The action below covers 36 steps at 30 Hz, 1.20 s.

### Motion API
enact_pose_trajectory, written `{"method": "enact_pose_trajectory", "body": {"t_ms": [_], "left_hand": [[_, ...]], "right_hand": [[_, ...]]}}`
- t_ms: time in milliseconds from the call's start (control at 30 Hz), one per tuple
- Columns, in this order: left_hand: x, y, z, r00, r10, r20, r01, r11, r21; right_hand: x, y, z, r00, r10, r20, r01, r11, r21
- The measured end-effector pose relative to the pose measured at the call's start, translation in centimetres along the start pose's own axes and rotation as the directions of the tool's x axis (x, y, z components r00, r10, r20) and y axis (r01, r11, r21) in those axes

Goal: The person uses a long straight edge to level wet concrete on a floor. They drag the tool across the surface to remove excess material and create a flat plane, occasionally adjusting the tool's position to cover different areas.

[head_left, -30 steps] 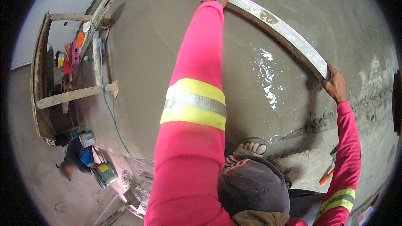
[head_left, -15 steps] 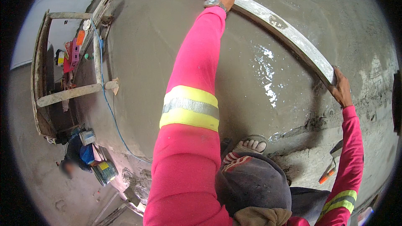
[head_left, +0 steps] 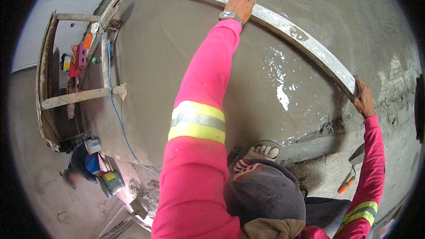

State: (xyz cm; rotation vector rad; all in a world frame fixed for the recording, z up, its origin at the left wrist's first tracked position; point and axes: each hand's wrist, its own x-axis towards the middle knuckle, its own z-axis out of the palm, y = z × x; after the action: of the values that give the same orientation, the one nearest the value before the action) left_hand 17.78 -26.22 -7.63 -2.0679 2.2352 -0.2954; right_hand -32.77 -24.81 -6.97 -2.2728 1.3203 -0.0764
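A long, pale straightedge bar (head_left: 283, 25) lies across wet grey cement (head_left: 186, 48), its line bent by the lens. Toward its middle my left hand (head_left: 240, 7) grips it from above, fingers curled over the far edge; a watch circles that wrist. At the bar's right end my right hand (head_left: 363, 99) is wrapped round it, the fingers partly hidden behind the tip. Smooth, shiny cement lies on the near side of the bar, with a bright wet patch (head_left: 282, 90) between the bar and my foot (head_left: 265, 151).
A wooden frame or ladder (head_left: 75, 98) stands at the left, with a blue cable (head_left: 116, 110) hanging past it. A trowel with an orange handle (head_left: 346, 185) rests by my right forearm. Another person (head_left: 79, 163) is at the lower left beside a green container (head_left: 110, 182).
Both hands and the bar have shifted slightly nearer to me, down in the picture. The grip of each hand looks the same.
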Motion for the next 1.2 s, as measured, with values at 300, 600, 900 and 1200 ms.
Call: {"method": "enact_pose_trajectory", "body": {"t_ms": [300, 600, 900, 1200], "left_hand": [[-0.9, 2.4, -1.2, 1.000, 0.017, 0.024, -0.017, 1.000, 0.001], [-2.3, 4.3, -2.4, 0.996, 0.026, 0.084, -0.023, 0.999, -0.041], [-3.3, 6.2, -2.0, 0.996, 0.084, 0.040, -0.080, 0.993, -0.083], [-4.9, 9.4, -2.8, 0.992, 0.125, 0.011, -0.123, 0.983, -0.137]], "right_hand": [[-2.1, 2.7, -0.1, 1.000, -0.024, 0.005, 0.023, 1.000, 0.015], [-4.0, 2.3, -1.1, 0.998, -0.039, 0.041, 0.038, 0.999, 0.034], [-6.6, 5.3, -0.8, 0.996, 0.022, 0.084, -0.029, 0.996, 0.088], [-10.6, 10.3, 0.2, 0.998, 0.021, 0.066, -0.027, 0.996, 0.090]]}}
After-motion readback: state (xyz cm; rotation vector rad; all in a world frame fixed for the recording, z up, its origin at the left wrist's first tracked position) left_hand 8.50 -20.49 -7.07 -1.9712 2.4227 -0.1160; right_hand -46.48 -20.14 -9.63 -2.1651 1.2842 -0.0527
